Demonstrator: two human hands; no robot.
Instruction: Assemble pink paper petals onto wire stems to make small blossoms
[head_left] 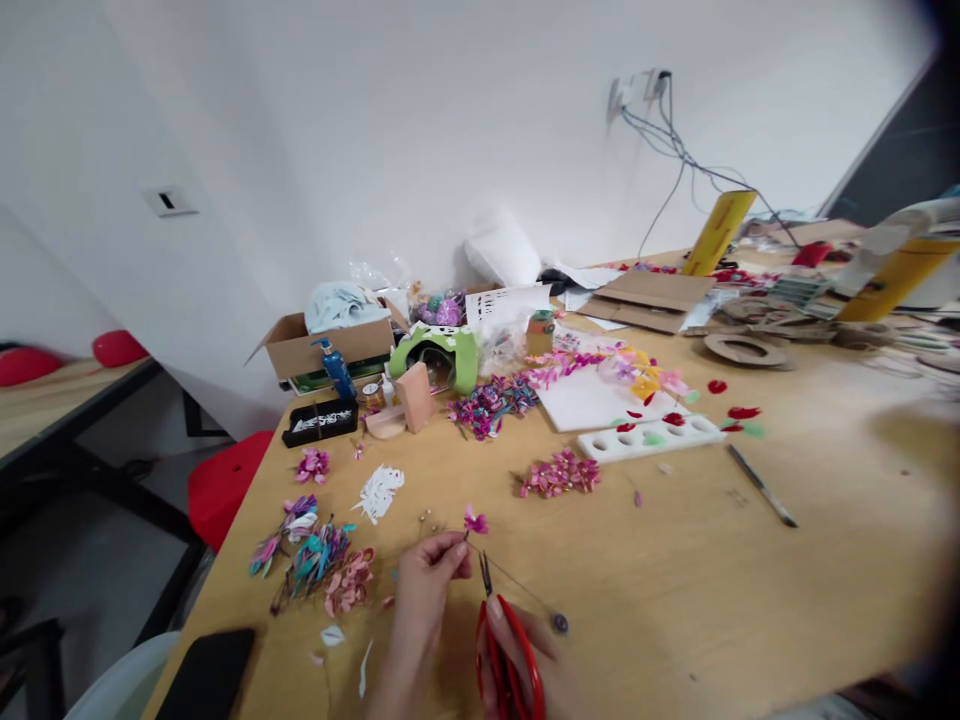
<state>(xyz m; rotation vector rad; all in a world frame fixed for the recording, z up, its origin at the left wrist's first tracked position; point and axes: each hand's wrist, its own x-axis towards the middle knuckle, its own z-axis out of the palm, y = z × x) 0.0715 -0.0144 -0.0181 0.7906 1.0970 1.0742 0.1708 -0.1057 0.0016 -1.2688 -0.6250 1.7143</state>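
Observation:
Between the thumb and fingers of my left hand [431, 575] is a small magenta flower [475, 520], its petals showing above the fingertips. A dark thread [517, 582] runs from the flower's stem down to a small dark spool [559, 623] on the table. My right hand [525, 650] grips red-handled scissors [508, 655]. The scissor blades point up, slightly parted, just right of my left fingertips and near the thread. Left of my left hand lie pink petals [349, 583] and teal and purple flower pieces [319, 555].
White slips [381, 492], a pink flower cluster [561, 474] and a white holed strip [651, 438] lie farther back. A black phone [208, 675] rests near the left edge. A brush [761, 485] lies right. Behind stand a cardboard box [330, 348] and a blue pump bottle [336, 370].

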